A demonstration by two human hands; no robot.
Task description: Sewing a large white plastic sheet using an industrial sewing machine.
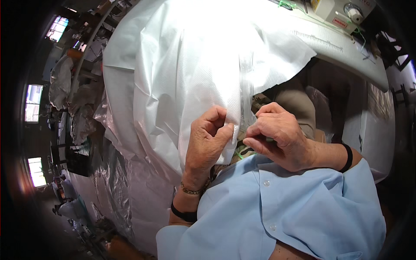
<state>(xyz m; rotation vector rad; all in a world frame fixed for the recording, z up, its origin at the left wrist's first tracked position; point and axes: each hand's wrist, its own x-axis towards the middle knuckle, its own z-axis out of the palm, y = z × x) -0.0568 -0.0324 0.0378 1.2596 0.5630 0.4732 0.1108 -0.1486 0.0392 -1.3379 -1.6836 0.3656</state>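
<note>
My left hand point(207, 141) pinches the near edge of a large white textured sheet point(190, 73) between thumb and fingertips. The sheet drapes in folds off the table, down toward my lap. Just right of it, my right hand point(277, 134) is closed, its fingers curled toward the thumb. Whatever those fingers hold, if anything, is too small or hidden to make out. A narrow clear plastic strip point(247, 82) runs along the sheet's right side and comes down between my hands.
At the upper right, a sewing machine point(344, 15) stands on a pale worktable point(364, 65) with ruler marks. Green thread point(288, 5) lies on the tabletop. Crumpled clear plastic point(112, 186) hangs at the left, and bundled pale material point(63, 82) sits beyond it.
</note>
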